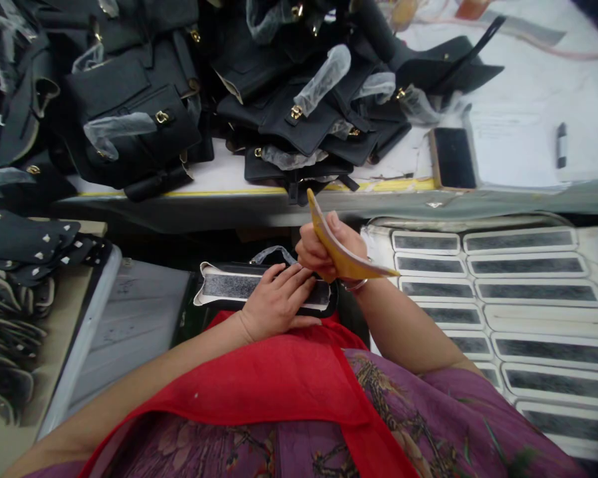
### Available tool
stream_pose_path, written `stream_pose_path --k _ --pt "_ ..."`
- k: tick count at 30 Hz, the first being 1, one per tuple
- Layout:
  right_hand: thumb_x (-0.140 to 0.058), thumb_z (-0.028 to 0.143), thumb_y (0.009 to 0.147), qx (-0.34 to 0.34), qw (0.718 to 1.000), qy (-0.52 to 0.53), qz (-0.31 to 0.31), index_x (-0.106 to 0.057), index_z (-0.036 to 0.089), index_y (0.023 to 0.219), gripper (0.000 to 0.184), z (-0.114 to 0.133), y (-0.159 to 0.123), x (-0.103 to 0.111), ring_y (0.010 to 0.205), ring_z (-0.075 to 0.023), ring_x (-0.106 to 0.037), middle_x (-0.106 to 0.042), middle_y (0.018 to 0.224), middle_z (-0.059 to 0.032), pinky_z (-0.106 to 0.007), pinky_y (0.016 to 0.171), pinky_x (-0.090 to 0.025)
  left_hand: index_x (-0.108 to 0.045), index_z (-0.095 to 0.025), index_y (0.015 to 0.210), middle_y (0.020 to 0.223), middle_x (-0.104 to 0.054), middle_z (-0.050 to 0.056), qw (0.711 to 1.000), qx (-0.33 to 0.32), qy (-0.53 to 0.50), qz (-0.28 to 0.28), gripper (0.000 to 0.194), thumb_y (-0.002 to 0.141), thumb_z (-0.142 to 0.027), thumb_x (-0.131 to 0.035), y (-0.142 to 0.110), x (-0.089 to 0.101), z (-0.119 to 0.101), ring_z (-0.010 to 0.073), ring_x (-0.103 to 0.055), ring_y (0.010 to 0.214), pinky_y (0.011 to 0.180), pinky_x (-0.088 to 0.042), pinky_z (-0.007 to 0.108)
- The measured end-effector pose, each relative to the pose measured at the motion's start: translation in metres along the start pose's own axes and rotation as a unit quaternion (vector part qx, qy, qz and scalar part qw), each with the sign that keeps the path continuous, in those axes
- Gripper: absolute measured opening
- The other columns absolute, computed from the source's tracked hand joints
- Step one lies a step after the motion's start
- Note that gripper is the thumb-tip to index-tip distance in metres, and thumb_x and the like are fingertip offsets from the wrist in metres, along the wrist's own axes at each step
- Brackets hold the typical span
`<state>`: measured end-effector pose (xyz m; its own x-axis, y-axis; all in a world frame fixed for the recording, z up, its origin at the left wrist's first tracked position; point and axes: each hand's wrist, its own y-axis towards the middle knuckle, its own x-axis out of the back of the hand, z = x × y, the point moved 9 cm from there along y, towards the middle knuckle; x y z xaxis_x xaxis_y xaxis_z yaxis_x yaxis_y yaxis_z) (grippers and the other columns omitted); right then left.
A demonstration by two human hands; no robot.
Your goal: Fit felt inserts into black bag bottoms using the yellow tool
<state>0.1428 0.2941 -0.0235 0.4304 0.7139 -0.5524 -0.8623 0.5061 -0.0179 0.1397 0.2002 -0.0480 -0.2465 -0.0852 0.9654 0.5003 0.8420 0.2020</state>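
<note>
In my lap lies a black bag piece (226,287) with a dark speckled strip framed in white. My left hand (278,297) rests flat on its right half, fingers stretched out. Just above it, my right hand (323,245) is closed around a yellow curved, thin piece (336,247) with two pointed ends; I cannot make out its exact kind. The knuckles of my right hand are close to the fingertips of my left. A plastic-wrapped handle (274,253) sticks up behind the bag piece, whose right end is partly hidden by my hands.
Black handbags (129,126) with wrapped handles and gold fittings are heaped on the white table (538,79). A phone (453,158), papers (511,146) and a marker (561,145) lie at right. White-edged strips (525,266) fill a board right; stacked black pieces (10,332) stand left.
</note>
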Motion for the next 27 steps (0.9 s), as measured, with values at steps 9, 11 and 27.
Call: stream_pose_path --k 9,11,27 --pt "-0.037 0.073 0.076 0.168 0.967 0.003 -0.19 -0.028 0.021 0.056 0.057 0.03 -0.045 0.02 0.031 -0.0062 -0.022 -0.025 0.041 0.0077 -0.019 0.031 -0.02 -0.047 -0.012 0.127 0.134 -0.045 0.016 0.999 0.027 -0.007 0.025 0.071 0.078 -0.065 -0.046 -0.006 0.002 -0.003 0.0274 -0.04 0.123 0.102 -0.027 0.042" --pt "-0.037 0.071 0.079 0.213 0.948 0.017 -0.235 -0.028 0.02 0.057 0.056 0.037 -0.072 0.024 0.031 -0.0062 -0.024 -0.025 0.043 0.0078 -0.018 0.032 -0.02 -0.041 -0.011 0.131 0.134 -0.045 0.016 0.998 0.042 -0.015 0.035 0.077 0.075 -0.064 -0.051 -0.005 0.003 -0.003 0.0269 -0.04 0.122 0.102 -0.027 0.041" --pt "-0.037 0.067 0.081 0.342 0.858 0.046 -0.381 -0.031 0.019 0.058 0.054 0.003 -0.146 -0.01 0.033 -0.0062 -0.03 -0.029 0.046 0.0061 -0.019 0.033 -0.023 -0.032 -0.018 0.136 0.14 -0.039 0.011 0.976 0.078 -0.091 0.184 0.077 0.073 -0.055 -0.057 0.014 -0.01 0.001 0.0271 -0.038 0.125 0.102 -0.028 0.044"
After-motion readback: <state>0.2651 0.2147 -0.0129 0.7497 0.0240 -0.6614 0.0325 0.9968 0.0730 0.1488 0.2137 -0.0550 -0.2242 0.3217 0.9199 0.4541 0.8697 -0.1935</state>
